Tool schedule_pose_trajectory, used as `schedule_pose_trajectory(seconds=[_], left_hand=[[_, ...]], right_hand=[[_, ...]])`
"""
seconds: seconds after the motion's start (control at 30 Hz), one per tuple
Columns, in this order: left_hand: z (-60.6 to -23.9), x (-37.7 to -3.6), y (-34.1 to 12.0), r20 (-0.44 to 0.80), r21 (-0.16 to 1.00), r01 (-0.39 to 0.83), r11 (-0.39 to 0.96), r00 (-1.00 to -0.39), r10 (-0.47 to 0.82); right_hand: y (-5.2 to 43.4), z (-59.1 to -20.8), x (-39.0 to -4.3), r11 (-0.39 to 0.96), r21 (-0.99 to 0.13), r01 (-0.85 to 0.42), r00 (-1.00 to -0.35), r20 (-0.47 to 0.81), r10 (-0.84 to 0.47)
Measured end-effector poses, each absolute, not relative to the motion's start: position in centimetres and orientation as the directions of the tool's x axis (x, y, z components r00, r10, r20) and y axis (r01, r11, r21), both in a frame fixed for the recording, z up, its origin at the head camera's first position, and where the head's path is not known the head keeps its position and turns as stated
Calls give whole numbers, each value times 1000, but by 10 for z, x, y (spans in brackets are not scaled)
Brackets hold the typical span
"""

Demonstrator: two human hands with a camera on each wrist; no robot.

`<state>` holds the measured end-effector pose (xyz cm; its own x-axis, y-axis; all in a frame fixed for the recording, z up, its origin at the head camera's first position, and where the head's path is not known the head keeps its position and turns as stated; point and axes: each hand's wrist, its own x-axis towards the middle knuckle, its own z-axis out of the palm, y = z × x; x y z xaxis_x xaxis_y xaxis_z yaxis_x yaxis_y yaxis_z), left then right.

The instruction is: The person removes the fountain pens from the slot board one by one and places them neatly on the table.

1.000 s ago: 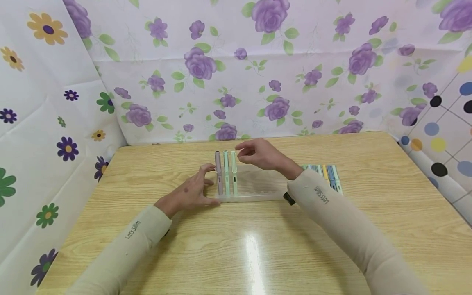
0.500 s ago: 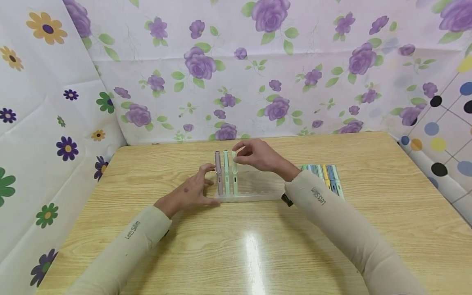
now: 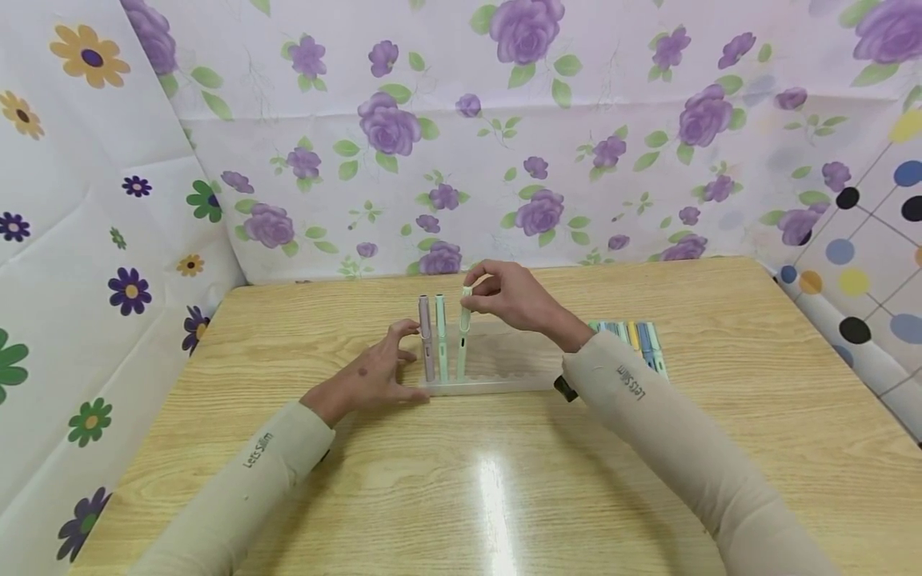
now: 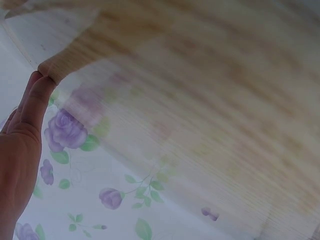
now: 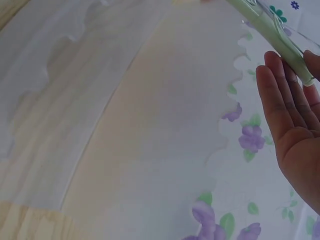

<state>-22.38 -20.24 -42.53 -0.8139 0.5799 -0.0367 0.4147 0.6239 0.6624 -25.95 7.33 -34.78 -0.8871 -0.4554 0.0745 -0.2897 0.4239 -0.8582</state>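
Pale green plastic, slim and capped — a pen (image 3: 464,332) stands tilted in the clear pen rack (image 3: 497,386), its top leaning a little to the right of the two pens beside it. The right hand (image 3: 507,298) pinches its upper end between thumb and fingertips, the other fingers curled above the rack. In the right wrist view the same green pen (image 5: 272,37) runs slantwise across the top corner and ends against the fingers (image 5: 280,95), with the rack's scalloped edge (image 5: 235,95) below it.

Left of the held pen, a mauve pen (image 3: 426,340) and a mint pen (image 3: 442,338) stand upright in the rack's first slots, close together and parallel. The left hand (image 3: 370,374) rests on the wooden table (image 3: 504,480) at the rack's left end, fingers spread and loosely bent, fingertips touching or just beside the rack's corner and the mauve pen — which of the two I cannot tell. It grips nothing. The left wrist view is blurred and shows only the edge of that hand (image 4: 20,150) against tabletop and floral cloth.

Behind the right forearm, a row of loose pens (image 3: 637,340) in blue, yellow and green lies flat on the table, well apart from the rack's filled slots. Flower-printed cloth (image 3: 461,136) hangs behind and to both sides.
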Motion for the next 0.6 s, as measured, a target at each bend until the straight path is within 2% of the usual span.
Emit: schedule_pose_trajectory(seconds=[0.6], left_hand=[[-426,-225,-203,-26,651,430,625,-811,585]], right_hand=[[122,-337,-262,380,-905,-191,-923,34,-383]])
